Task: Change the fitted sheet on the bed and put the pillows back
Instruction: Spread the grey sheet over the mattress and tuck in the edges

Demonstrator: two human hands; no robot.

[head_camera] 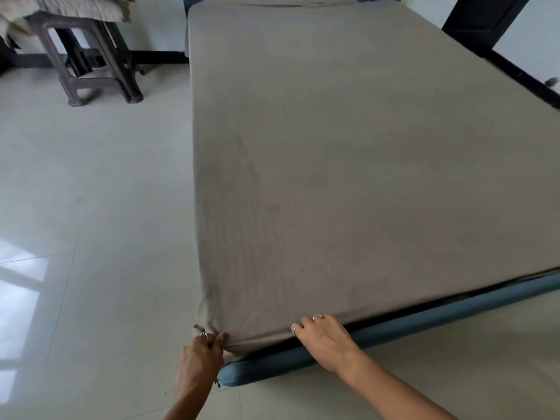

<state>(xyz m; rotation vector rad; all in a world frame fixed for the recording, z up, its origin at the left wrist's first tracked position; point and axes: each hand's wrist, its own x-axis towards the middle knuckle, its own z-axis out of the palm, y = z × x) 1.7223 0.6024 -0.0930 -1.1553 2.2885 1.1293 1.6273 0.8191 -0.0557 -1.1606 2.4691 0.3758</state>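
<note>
Lower centre: left hand (202, 356) pinches the soft, stretchy fitted sheet (348, 177) corner; right hand (324, 338) fingers curl under its hem.

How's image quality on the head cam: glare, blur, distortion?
Head view: window glare on the glossy pale tile floor at lower left; wide-angle bending of the blue padded bed frame; overall soft, the brown plastic stool slightly smeared; light even and diffuse on the taupe fitted sheet, left hand and right hand readable.
</note>
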